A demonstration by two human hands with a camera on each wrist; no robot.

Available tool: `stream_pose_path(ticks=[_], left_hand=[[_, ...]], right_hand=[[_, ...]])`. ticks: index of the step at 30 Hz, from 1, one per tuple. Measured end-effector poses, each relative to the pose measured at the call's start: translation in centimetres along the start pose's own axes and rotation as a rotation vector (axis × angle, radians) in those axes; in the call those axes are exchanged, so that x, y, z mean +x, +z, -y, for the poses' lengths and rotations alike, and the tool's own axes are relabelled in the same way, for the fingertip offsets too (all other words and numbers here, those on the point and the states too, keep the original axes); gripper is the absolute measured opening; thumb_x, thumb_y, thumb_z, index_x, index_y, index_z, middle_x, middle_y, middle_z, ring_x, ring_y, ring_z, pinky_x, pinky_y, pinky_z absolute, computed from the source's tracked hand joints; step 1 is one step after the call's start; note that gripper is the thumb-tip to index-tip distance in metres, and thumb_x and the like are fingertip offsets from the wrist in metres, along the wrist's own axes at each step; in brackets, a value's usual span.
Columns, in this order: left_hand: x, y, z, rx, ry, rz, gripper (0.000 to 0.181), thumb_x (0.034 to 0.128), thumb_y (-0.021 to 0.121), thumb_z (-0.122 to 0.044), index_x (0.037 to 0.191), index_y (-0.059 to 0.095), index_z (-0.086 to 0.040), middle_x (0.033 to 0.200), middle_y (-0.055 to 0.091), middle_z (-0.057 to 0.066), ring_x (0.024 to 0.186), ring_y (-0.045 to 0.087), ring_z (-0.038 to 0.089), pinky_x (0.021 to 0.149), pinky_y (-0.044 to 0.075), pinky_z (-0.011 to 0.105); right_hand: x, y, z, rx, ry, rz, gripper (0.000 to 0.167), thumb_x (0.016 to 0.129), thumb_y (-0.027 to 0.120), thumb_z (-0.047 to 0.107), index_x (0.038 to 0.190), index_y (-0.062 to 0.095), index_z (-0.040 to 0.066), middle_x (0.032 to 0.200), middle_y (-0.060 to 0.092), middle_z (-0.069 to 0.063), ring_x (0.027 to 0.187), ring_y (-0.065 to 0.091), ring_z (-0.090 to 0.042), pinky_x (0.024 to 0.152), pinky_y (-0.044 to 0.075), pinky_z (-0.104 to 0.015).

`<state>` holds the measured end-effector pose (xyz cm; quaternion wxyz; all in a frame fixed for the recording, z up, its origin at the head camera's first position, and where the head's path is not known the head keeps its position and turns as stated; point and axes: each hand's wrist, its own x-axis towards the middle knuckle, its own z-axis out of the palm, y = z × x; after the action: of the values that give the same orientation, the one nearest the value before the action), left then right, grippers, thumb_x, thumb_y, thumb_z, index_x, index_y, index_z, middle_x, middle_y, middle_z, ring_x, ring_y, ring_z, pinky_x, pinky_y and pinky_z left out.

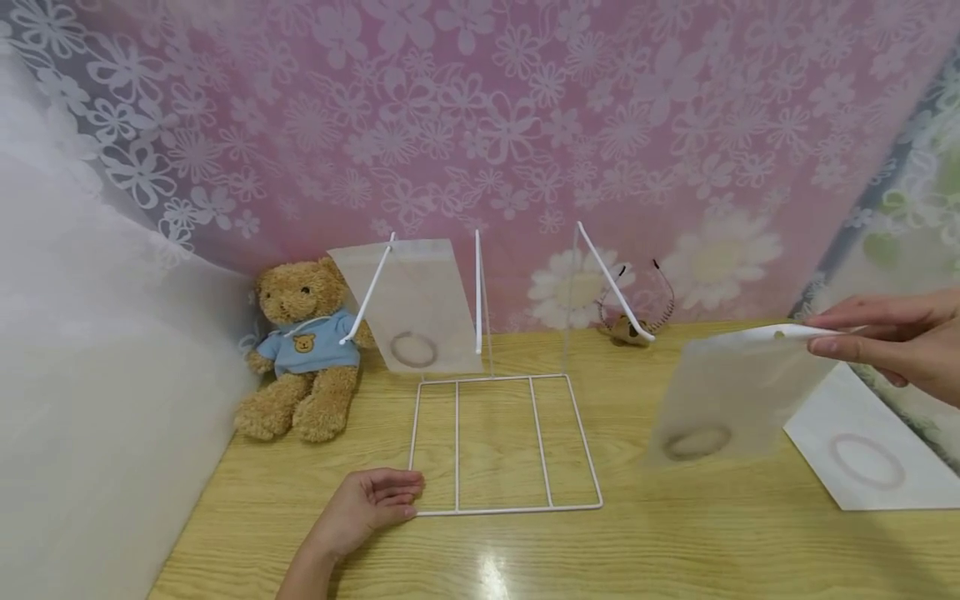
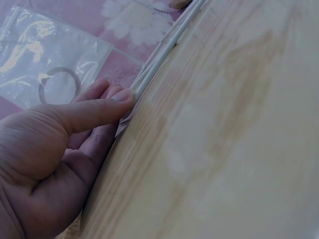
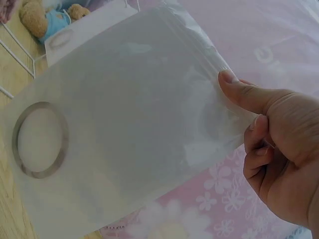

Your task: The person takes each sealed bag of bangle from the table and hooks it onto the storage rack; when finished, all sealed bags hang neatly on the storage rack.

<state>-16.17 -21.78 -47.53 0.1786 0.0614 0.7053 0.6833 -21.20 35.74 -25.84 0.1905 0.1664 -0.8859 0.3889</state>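
Observation:
My left hand [image 1: 367,507] pinches the front left corner of a white wire display rack [image 1: 502,509] between thumb and fingers. Off to the right, my right hand [image 1: 900,337] holds a translucent zip bag [image 3: 134,89] by its top edge, thumb on one side. The bag hangs tilted above the table, apart from the rack, with a hanging hole near its top. A bangle-like ring [image 3: 62,149] lies in its bottom end. A similar bag [image 1: 420,292] with a ring hangs from the rack's left prong [image 1: 367,292]. The middle prong [image 1: 478,292] and right prong [image 1: 615,279] carry nothing.
Another bag [image 1: 855,425] with a ring lies at the table's right side. A teddy bear [image 1: 307,358] in a blue top sits left of the rack. Behind the right prong is a small brown beaded item [image 1: 628,329]. A pink floral curtain [image 1: 480,125] backs the wooden table [image 1: 375,558].

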Motion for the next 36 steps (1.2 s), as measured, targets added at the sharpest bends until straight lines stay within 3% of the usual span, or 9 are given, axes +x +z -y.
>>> stream_pose_path(ticks=[7, 13, 19, 25, 36], left_hand=[[0.0, 0.0, 0.1, 0.0, 0.002, -0.002, 0.052, 0.0862, 0.076, -0.001, 0.132, 0.056, 0.014, 0.131, 0.062, 0.028, 0.109, 0.069, 0.011, 0.094, 0.059, 0.023], [-0.1, 0.2, 0.1, 0.004, 0.021, -0.001, 0.051, 0.0863, 0.075, 0.001, 0.131, 0.055, 0.016, 0.13, 0.062, 0.028, 0.107, 0.069, 0.009, 0.094, 0.059, 0.023], [-0.1, 0.3, 0.1, 0.002, 0.002, 0.0, 0.052, 0.0858, 0.076, -0.001, 0.131, 0.056, 0.015, 0.131, 0.062, 0.029, 0.109, 0.069, 0.011, 0.095, 0.059, 0.024], [-0.1, 0.2, 0.2, 0.007, 0.001, 0.004, 0.051, 0.0865, 0.075, -0.001, 0.131, 0.056, 0.015, 0.131, 0.061, 0.029, 0.109, 0.069, 0.011, 0.095, 0.059, 0.024], [0.0, 0.0, 0.2, 0.009, 0.01, 0.01, 0.052, 0.0866, 0.075, 0.0, 0.132, 0.055, 0.015, 0.132, 0.06, 0.029, 0.108, 0.069, 0.009, 0.095, 0.058, 0.023]], right_hand=[[-0.3, 0.4, 1.3, 0.074, 0.012, 0.002, 0.031, 0.081, 0.072, -0.017, 0.104, 0.078, 0.004, 0.085, 0.07, 0.019, 0.039, 0.033, -0.012, 0.035, 0.021, -0.031], [-0.9, 0.9, 2.6, 0.02, 0.02, 0.044, 0.031, 0.078, 0.074, -0.017, 0.1, 0.08, 0.005, 0.093, 0.068, 0.02, 0.04, 0.04, -0.011, 0.035, 0.025, -0.03], [-1.1, 1.4, 3.6, 0.096, -0.058, 0.12, 0.035, 0.07, 0.075, -0.024, 0.097, 0.078, -0.002, 0.09, 0.073, 0.008, 0.039, 0.035, -0.012, 0.032, 0.026, -0.029], [-1.2, 2.1, 5.1, 0.056, 0.084, 0.216, 0.026, 0.075, 0.082, -0.007, 0.099, 0.079, 0.003, 0.095, 0.073, 0.006, 0.05, 0.041, -0.018, 0.035, 0.03, -0.031], [-0.9, 4.0, 8.1, 0.086, 0.052, 0.336, 0.021, 0.08, 0.081, 0.0, 0.098, 0.08, 0.01, 0.093, 0.074, 0.009, 0.045, 0.039, -0.017, 0.035, 0.031, -0.031]])
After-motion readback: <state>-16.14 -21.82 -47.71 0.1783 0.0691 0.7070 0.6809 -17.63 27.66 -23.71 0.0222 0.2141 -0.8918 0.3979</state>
